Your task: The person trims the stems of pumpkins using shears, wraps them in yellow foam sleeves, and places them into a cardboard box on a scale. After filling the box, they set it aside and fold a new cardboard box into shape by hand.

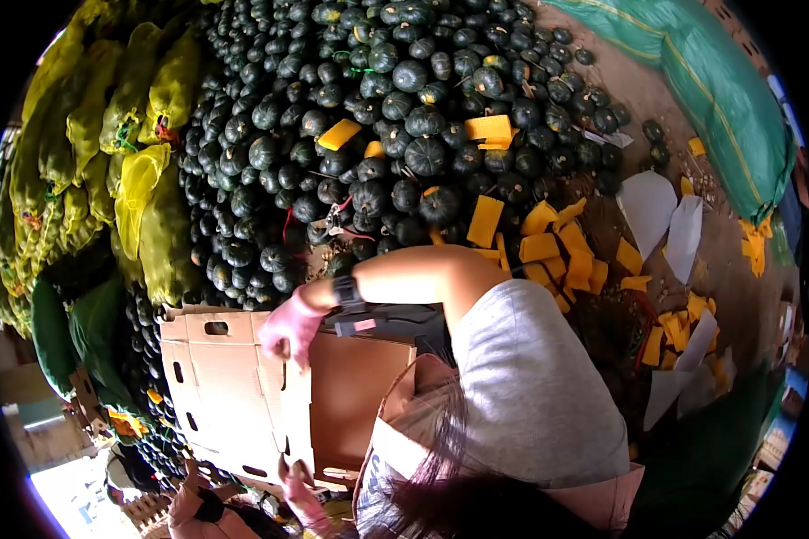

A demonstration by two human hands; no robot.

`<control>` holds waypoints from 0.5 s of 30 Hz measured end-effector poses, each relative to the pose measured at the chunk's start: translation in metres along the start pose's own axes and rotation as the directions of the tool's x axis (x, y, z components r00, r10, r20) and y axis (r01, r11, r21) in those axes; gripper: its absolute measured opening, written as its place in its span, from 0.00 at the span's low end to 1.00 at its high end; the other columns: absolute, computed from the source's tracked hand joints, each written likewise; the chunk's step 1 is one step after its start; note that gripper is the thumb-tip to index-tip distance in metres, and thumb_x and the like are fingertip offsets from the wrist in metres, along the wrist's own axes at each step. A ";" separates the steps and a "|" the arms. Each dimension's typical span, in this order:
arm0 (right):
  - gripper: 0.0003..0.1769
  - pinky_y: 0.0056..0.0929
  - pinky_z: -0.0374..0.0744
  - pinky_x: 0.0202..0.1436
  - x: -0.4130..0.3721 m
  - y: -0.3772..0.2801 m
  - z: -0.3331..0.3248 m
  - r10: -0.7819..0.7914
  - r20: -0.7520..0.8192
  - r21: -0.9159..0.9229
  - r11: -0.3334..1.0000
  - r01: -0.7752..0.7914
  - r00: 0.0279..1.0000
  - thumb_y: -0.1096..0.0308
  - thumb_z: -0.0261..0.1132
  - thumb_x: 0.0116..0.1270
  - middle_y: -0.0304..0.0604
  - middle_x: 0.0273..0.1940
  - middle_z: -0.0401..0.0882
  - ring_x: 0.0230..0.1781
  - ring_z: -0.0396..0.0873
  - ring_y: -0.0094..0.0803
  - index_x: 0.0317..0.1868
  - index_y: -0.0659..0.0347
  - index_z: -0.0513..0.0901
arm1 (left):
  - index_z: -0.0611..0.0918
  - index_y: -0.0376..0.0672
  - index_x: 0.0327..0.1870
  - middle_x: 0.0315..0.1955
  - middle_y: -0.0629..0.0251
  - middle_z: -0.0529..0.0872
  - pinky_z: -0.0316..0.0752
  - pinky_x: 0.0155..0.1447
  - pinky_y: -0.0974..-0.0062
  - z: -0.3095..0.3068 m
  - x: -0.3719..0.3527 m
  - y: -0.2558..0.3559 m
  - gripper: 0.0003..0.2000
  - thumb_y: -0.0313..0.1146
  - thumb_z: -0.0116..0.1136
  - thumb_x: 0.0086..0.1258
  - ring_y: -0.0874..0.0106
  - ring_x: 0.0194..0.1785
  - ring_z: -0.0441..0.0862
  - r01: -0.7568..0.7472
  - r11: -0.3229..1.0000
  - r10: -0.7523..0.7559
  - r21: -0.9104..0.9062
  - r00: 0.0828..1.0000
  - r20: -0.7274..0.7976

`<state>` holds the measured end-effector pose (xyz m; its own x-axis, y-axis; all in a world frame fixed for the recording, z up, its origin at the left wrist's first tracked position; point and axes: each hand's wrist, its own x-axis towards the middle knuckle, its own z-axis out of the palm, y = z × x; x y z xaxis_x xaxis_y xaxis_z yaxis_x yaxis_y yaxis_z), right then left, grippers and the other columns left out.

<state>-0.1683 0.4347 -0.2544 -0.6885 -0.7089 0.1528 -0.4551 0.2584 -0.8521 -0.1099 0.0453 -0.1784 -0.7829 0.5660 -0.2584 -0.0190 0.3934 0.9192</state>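
A cardboard carton (pixel 229 386), partly unfolded, lies directly before the person, left of and below the middle of the view. Its panels carry oval hand-holes and crease lines; a browner panel (pixel 360 395) adjoins on the side nearer the body.

Right hand (pixel 292 331): pink, apparently gloved, fingers curled down and gripping the carton at its upper part, near a crease. A dark wristwatch (pixel 348 292) is worn on that wrist, below a short grey sleeve (pixel 539 359). Left hand (pixel 301 494): also pink, at the carton's lower edge, fingertips against the board; whether it grips cannot be told.

A black object (pixel 395 323) with a small pink label sits just beside the right wrist. Beyond the right arm, dark green squashes (pixel 422 154) are heaped across the floor (pixel 629 90). Orange-yellow slabs (pixel 557 251), material not determinable, lie on and beside the heap, with white sheets (pixel 647 211) near them. Filled yellow net sacks (pixel 166 242) are stacked at upper left; a large green sack (pixel 719 108) lies at upper right.
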 end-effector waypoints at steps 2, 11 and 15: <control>0.39 0.41 0.74 0.56 0.005 -0.050 -0.003 0.142 0.072 -0.333 0.936 -0.111 0.987 0.46 0.77 0.43 0.50 0.53 0.73 0.52 0.74 0.45 0.54 0.57 0.75 | 0.70 0.39 0.57 0.41 0.60 0.77 0.69 0.62 0.64 0.005 0.000 0.004 0.28 0.33 0.68 0.55 0.65 0.44 0.75 0.116 0.881 -0.086 0.458 0.992 -0.087; 0.05 0.40 0.81 0.31 0.007 -0.054 -0.001 -0.081 0.071 -0.876 0.472 0.101 0.994 0.67 0.65 0.50 0.41 0.28 0.84 0.33 0.83 0.42 0.28 0.54 0.85 | 0.72 0.39 0.55 0.31 0.54 0.83 0.78 0.38 0.61 0.040 0.077 0.029 0.21 0.30 0.62 0.60 0.58 0.35 0.83 -0.004 0.454 -0.003 0.891 1.000 0.006; 0.05 0.39 0.78 0.30 -0.114 0.006 -0.031 0.381 -0.622 -0.371 0.625 -0.686 0.684 0.66 0.61 0.59 0.40 0.30 0.81 0.31 0.80 0.38 0.35 0.54 0.81 | 0.62 0.40 0.68 0.60 0.51 0.73 0.66 0.64 0.60 0.025 0.033 0.010 0.30 0.35 0.59 0.66 0.62 0.65 0.69 0.014 0.901 0.164 0.433 0.914 -0.371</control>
<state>-0.1103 0.5375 -0.2610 -0.9956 0.0217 0.0907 -0.0217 0.8918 -0.4518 -0.1210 0.0857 -0.1856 -0.9493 0.3133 0.0251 0.2416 0.6763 0.6959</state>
